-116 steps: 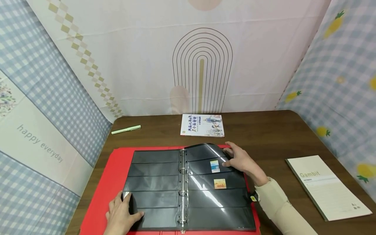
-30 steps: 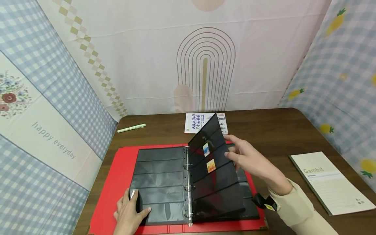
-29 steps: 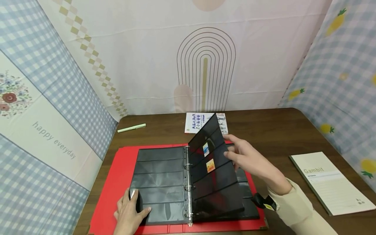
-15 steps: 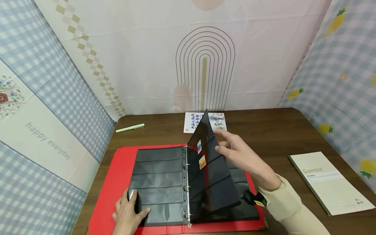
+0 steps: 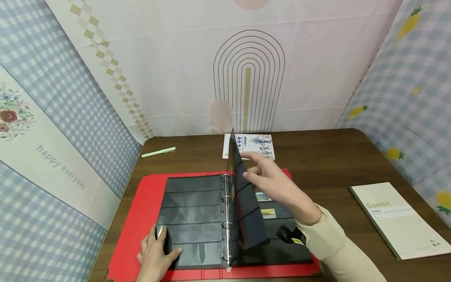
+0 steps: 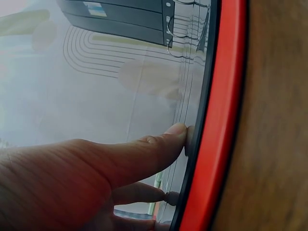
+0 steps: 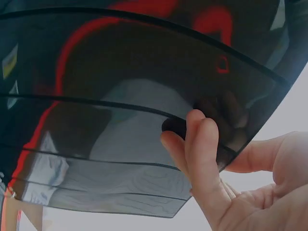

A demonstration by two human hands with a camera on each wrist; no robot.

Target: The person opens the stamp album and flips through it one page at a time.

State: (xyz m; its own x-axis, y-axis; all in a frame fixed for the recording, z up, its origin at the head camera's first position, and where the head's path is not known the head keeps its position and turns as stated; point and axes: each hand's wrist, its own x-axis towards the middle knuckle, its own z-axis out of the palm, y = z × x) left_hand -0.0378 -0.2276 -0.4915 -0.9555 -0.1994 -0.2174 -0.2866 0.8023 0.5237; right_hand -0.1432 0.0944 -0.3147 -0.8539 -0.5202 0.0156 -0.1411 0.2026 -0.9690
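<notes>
Got my right fingers (image 7: 202, 144) pinching a tilted-up black page (image 5: 251, 211), left fingers (image 5: 161, 237) and thumb (image 5: 174, 254) apart on the red binder's (image 5: 130, 227) flat page (image 5: 193, 217).

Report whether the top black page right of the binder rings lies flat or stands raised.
Raised, close to upright: in the head view, the page stands up from the rings, its top corner overlapping the booklet behind.

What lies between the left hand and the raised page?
In the head view, the flat left page and the metal rings lie between the left hand, at that page's outer edge, and the raised page.
</notes>
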